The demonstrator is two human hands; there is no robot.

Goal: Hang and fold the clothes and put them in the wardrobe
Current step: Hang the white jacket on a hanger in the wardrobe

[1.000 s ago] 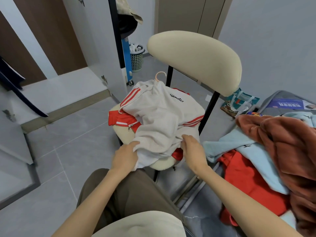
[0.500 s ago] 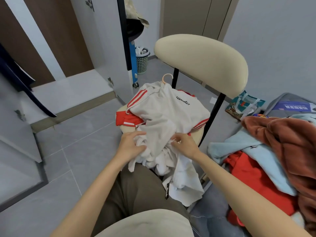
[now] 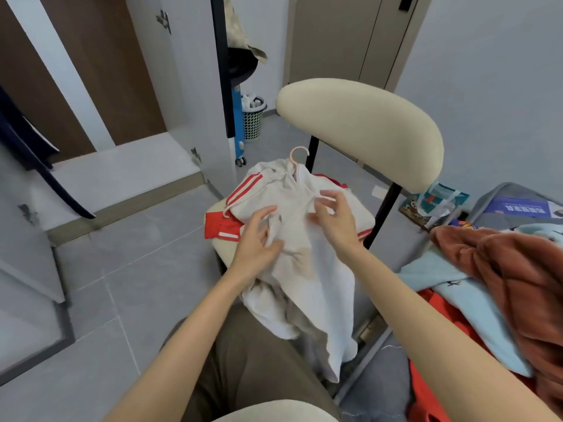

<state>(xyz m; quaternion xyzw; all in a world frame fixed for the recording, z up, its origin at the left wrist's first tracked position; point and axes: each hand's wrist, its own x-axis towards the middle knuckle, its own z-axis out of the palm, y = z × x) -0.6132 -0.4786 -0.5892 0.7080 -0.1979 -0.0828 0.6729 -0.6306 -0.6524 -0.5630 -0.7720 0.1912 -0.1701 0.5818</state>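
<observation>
Both hands have come up from the bunched hem to the chest of the white jacket (image 3: 304, 263), and the cloth that was gathered in a wad half a second ago now hangs in a long flap. From where I stand, the jacket lies across the seat of the chair (image 3: 359, 126). Its red-striped sleeve points left, and its lower part droops off the front edge over the person's knee (image 3: 259, 354). The hook of a pink hanger (image 3: 299, 153) sticks out of the collar, just in front of the chair's black post. A red garment (image 3: 220, 228) peeks out from under the jacket on the left of the seat.

The left hand (image 3: 254, 243) rests on the cloth with its forefinger raised and the other fingers half bent. It is blurred, so I cannot tell whether it nips a fold. The right hand (image 3: 335, 220) hovers just above the jacket's chest, fingers spread and lightly hooked, gripping nothing that I can make out.

The wardrobe (image 3: 122, 169) stands open to the left, well apart from the chair. On the right a brown blanket (image 3: 511, 269) is heaped over a light-blue garment (image 3: 451, 287).
</observation>
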